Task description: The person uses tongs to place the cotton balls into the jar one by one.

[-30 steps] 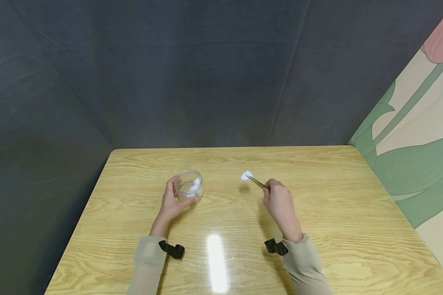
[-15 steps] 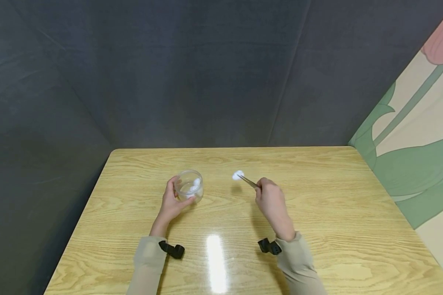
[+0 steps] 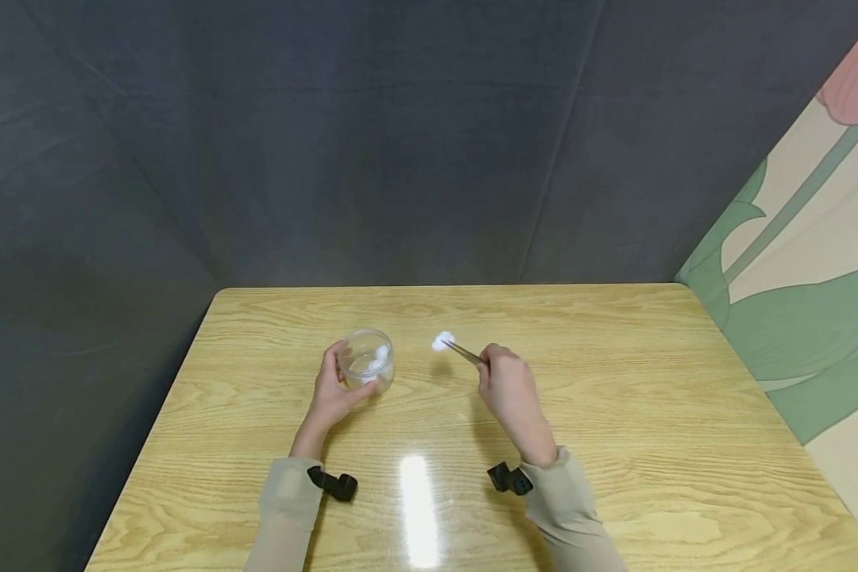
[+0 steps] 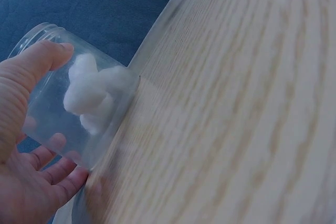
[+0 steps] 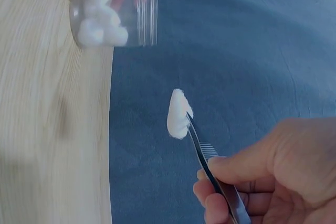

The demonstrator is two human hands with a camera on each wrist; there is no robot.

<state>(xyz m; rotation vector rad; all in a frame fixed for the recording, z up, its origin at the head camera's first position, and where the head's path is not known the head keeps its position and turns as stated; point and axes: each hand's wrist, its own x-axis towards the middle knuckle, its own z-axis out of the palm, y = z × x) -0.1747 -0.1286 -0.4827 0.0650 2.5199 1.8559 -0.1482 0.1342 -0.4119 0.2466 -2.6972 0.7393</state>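
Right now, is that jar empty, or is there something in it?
Not empty. The clear jar, held by the left hand, has white cotton balls inside, seen through its wall. It has no lid on.

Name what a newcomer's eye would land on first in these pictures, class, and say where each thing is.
First, the white cotton ball pinched in tweezers, held by the right hand above the middle of the wooden table. Next, the clear jar just to its left, gripped by the left hand, with more cotton inside.
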